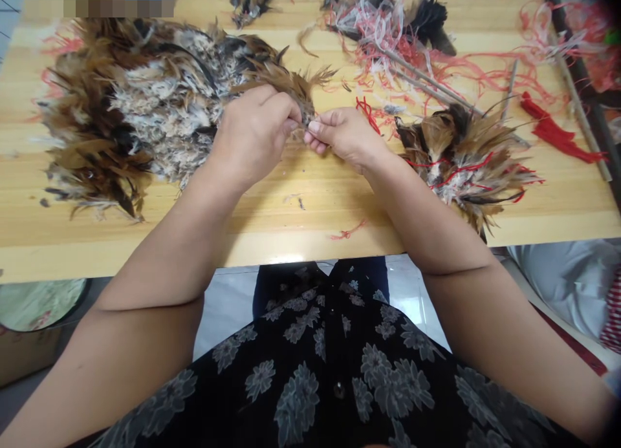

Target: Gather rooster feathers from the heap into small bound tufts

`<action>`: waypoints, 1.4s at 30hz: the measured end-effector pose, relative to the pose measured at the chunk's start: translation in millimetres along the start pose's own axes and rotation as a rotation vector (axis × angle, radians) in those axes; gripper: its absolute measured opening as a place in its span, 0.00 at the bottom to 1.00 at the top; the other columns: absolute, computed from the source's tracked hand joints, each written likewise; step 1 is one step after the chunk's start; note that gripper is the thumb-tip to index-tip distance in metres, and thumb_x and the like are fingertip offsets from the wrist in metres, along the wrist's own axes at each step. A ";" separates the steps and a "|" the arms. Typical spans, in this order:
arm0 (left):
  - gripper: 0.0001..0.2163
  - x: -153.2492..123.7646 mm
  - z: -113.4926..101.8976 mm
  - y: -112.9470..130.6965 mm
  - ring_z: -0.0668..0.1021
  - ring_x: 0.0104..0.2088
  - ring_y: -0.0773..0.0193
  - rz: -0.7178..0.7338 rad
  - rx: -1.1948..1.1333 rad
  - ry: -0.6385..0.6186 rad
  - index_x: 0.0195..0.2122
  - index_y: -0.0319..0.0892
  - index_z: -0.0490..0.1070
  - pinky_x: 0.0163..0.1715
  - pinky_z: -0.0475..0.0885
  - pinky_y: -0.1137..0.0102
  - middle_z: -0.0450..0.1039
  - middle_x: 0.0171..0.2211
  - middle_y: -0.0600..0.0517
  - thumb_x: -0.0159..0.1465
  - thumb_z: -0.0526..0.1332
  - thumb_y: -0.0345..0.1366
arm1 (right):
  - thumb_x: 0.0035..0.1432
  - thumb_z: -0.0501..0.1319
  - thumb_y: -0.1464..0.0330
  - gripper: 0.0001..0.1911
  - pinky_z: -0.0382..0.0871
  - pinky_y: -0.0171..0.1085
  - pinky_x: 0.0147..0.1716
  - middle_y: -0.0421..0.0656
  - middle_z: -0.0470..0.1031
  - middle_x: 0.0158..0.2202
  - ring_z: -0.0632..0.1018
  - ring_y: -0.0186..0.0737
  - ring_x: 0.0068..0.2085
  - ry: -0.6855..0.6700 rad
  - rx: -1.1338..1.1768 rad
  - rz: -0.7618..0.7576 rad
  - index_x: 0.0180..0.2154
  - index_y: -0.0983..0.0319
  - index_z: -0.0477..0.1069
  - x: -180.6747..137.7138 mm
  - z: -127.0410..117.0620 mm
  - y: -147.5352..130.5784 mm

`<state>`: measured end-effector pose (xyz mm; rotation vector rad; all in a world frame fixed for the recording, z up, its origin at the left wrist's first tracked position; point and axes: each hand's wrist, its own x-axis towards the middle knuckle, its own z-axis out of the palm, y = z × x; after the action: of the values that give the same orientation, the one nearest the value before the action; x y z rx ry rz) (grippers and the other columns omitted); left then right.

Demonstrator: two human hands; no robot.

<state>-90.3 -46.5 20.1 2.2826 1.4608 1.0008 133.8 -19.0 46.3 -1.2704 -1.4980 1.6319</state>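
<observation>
Over the middle of the table, my left hand [259,134] is closed in a pinch on a small bunch of brown feathers [295,86], whose tips fan out beyond the knuckles. My right hand [347,136] pinches at the lower end of the same bunch, its fingertips almost touching the left ones. What lies right between the fingertips is tiny and mostly covered. A large heap of brown, black and downy grey-white feathers [169,112] lies beside and behind my left hand. To the right of my right wrist sits a feather bundle [466,157] with red strings across it.
Pink and white plastic strands [369,31] lie tangled at the back, with thin sticks [427,79] across them. Red strips [555,131] rest at the right, near a dark-framed tray [589,105]. A red thread scrap [348,231] lies near the table's front edge [301,257].
</observation>
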 end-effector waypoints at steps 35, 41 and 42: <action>0.19 8.2 9.9 -30.7 0.75 0.55 0.53 0.137 0.066 0.568 0.55 0.48 0.75 0.56 0.74 0.53 0.76 0.53 0.49 0.95 0.59 0.58 | 0.89 0.66 0.72 0.30 0.66 0.28 0.33 0.35 0.69 0.29 0.69 0.28 0.29 -0.006 0.124 -0.023 0.29 0.57 0.64 -10.7 -0.1 -6.4; 0.29 4.7 13.7 -18.3 0.76 0.37 0.59 -0.165 -0.414 0.107 0.47 0.46 0.84 0.40 0.72 0.58 0.83 0.37 0.53 0.78 0.81 0.71 | 0.90 0.57 0.80 0.30 0.59 0.25 0.30 0.34 0.68 0.25 0.66 0.27 0.27 0.015 0.296 0.053 0.29 0.58 0.65 -16.7 0.2 -16.7; 0.29 4.4 14.8 -12.3 0.78 0.36 0.58 -0.199 -0.519 0.069 0.46 0.47 0.87 0.39 0.73 0.58 0.86 0.38 0.52 0.73 0.85 0.69 | 0.89 0.56 0.80 0.30 0.58 0.25 0.29 0.33 0.67 0.24 0.65 0.27 0.26 0.014 0.309 0.058 0.29 0.59 0.65 -17.2 1.1 -17.4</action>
<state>-87.9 -34.8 4.5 1.7194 1.2387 1.2321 136.2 -31.2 67.4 -1.1577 -1.1544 1.8055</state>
